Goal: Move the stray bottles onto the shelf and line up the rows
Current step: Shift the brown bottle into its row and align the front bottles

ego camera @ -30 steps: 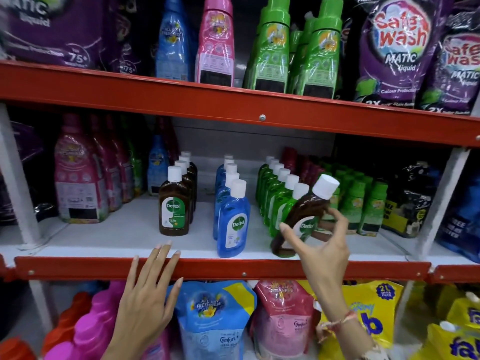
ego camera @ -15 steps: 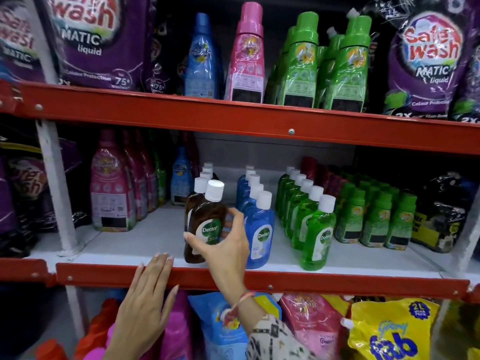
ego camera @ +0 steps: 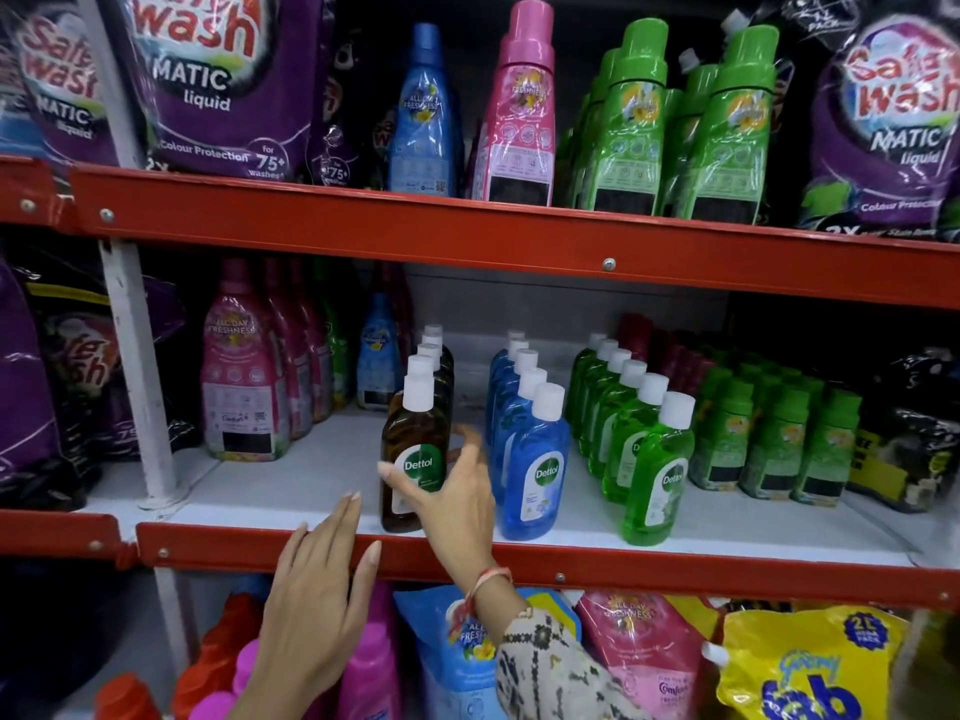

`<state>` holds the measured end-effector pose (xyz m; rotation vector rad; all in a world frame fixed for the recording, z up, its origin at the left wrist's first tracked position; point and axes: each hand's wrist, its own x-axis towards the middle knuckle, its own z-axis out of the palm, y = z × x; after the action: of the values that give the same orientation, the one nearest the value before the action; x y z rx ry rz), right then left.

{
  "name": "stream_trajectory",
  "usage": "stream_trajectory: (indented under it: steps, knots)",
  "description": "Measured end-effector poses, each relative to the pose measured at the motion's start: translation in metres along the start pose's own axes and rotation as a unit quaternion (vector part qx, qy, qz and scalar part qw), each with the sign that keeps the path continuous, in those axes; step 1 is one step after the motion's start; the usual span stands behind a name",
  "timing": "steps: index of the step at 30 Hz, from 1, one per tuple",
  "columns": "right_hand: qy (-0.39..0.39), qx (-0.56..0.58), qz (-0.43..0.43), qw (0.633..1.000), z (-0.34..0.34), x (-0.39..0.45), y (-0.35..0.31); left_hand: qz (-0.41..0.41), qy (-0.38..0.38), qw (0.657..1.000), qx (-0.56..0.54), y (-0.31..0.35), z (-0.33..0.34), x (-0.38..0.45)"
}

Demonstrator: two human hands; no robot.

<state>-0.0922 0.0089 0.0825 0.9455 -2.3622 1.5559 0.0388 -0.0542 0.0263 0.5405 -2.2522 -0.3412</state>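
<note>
A brown Dettol bottle with a white cap stands upright at the front of the brown row on the middle shelf. My right hand is beside it with fingers spread, the thumb lying across the lower label and the fingers off to the bottle's right. A row of blue Dettol bottles and a row of green ones stand in lines to the right. My left hand lies flat on the red front edge of the shelf and holds nothing.
Pink bottles stand left of the brown row, small green bottles to the far right. A white upright post bounds the shelf on the left. Purple pouches and tall bottles fill the shelf above; refill pouches sit below.
My right hand carried the brown bottle leftward from the green row and set it down at the front of the brown row, then spread its fingers. The left hand stayed on the shelf edge.
</note>
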Motion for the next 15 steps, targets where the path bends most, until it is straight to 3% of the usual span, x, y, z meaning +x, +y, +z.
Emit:
stream_trajectory:
  steps: [3, 7, 15]
  knots:
    - [-0.043, 0.061, 0.032, 0.997, -0.010, 0.002, 0.003, -0.054, -0.022, 0.989, -0.132, 0.012, -0.008, 0.011]
    - [-0.074, 0.047, 0.036, 0.995, -0.020, -0.002, -0.002, -0.171, -0.094, 0.914, -0.356, 0.025, -0.015, 0.032]
    - [-0.040, 0.056, 0.038, 0.997, -0.025, -0.014, 0.003, -0.203, -0.170, 0.874, -0.407, 0.007, -0.011, 0.057]
